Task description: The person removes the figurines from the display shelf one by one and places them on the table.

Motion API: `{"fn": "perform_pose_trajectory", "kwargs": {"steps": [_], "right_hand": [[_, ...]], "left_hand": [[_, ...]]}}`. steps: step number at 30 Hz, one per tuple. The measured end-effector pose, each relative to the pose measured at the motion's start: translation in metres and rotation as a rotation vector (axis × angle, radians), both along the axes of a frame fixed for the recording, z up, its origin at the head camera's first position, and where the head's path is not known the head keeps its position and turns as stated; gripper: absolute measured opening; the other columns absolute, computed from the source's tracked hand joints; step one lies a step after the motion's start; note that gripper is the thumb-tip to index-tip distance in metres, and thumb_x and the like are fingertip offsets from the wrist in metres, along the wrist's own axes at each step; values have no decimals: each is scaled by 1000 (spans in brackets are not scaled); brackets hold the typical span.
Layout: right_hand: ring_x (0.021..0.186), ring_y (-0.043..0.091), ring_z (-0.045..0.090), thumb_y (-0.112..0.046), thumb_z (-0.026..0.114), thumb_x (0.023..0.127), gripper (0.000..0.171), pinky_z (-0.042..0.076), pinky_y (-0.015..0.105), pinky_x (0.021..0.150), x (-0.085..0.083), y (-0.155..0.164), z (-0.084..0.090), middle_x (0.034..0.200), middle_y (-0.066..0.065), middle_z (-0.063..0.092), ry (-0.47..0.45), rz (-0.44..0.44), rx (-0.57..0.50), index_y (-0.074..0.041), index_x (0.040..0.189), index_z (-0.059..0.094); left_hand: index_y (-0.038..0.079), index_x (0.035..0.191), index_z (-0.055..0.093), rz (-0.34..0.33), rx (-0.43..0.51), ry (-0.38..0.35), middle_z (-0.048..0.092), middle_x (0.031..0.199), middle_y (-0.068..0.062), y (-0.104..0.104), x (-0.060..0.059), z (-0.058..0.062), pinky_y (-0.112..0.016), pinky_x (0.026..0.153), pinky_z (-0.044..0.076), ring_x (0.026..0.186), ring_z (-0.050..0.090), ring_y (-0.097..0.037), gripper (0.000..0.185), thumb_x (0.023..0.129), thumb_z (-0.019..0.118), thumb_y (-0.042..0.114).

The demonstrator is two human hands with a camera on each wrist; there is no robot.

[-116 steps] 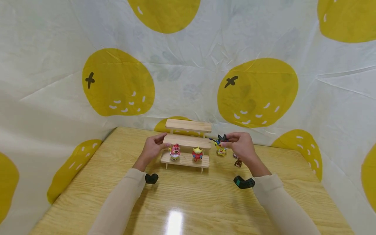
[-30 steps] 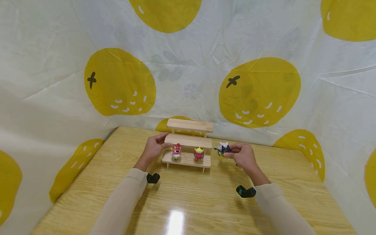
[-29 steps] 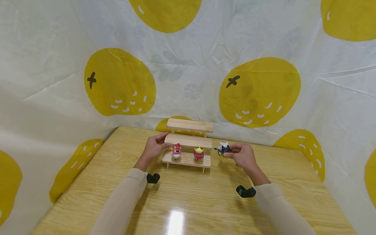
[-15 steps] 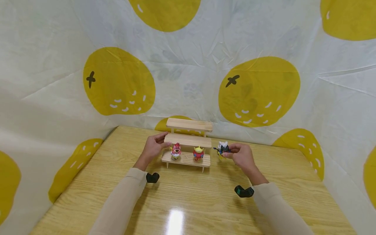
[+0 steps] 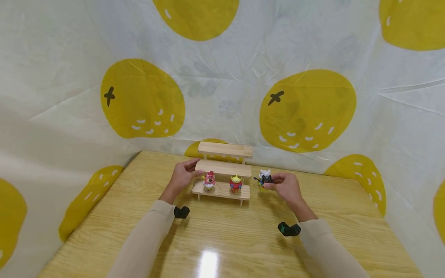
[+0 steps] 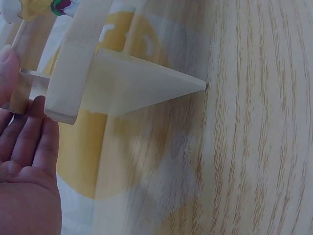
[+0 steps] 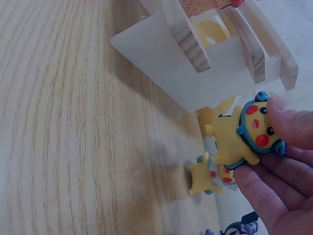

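Observation:
A three-step wooden display stand (image 5: 222, 168) stands at the back of the table. My left hand (image 5: 181, 177) grips the left end of its middle step, thumb in front and fingers behind. On the lowest step are a pink bear figurine (image 5: 209, 180) and a three-eyed alien figurine (image 5: 236, 184) in red. Just right of the stand, my right hand (image 5: 287, 188) pinches a Pikachu figurine (image 7: 232, 139) by its dark hooded head, feet off the table. Behind it, a yellow figurine with a white hood (image 5: 265, 173) stands on the table, partly hidden.
Part of a dark penguin-like figurine (image 7: 236, 228) shows at the bottom of the right wrist view. A white cloth (image 5: 222, 104) with yellow fruit prints hangs behind the wood-grain table (image 5: 243, 239). The stand's side leg (image 6: 146, 83) rests on the tabletop.
Since the earliest frame, my right hand has come lower and nearer with the Pikachu figurine, and now covers the small figurines at the right. In the last second both hands barely move.

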State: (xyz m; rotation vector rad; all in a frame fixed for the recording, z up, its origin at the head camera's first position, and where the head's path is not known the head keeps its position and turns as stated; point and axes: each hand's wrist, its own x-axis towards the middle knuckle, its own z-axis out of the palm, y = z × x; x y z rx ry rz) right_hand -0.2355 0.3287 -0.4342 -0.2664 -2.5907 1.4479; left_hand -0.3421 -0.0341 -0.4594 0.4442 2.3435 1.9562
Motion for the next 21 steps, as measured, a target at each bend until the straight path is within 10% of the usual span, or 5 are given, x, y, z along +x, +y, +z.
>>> {"fn": "perform_pose_trajectory", "kwargs": {"steps": [21], "right_hand": [[86,14,68,-10,86,86,30,54,23,71,-4,2,-4,101,17,78,-14,-16,21,5,109,74]], "left_hand": [[3,153,52,-7,-11,3,49,160,-18,0,0,1,-48,119,45,149,47,-35,63,96,77,13]]}}
